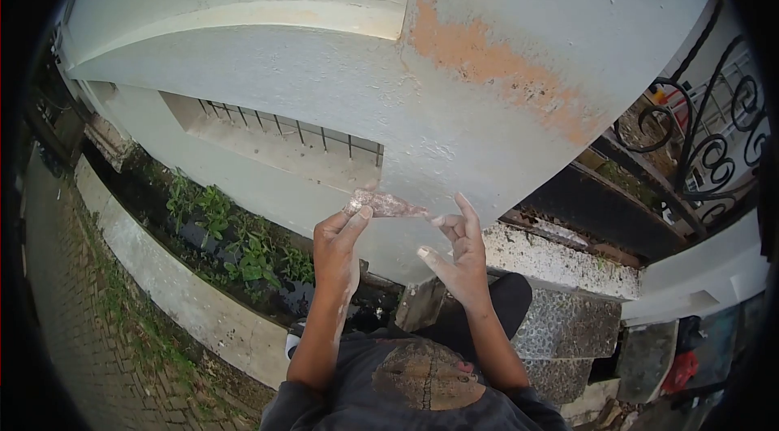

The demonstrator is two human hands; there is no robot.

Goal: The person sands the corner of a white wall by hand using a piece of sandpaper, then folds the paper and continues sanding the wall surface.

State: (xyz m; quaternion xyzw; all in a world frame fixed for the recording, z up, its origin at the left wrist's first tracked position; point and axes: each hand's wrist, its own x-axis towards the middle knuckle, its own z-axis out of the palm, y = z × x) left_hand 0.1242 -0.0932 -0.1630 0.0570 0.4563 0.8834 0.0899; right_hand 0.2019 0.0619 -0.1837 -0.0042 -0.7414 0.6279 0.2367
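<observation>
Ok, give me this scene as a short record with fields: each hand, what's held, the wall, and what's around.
left hand: pinches the left end of a brownish scrap between thumb and fingers
right hand: open, fingers spread, fingertips near the scrap's right end; contact unclear
held item: flat, ragged, raised in front of the wall; material cannot be told
wall: pale, painted, with an orange patch on the upper right
surroundings: green plants along the base at lower left; iron scrollwork gate at right
</observation>
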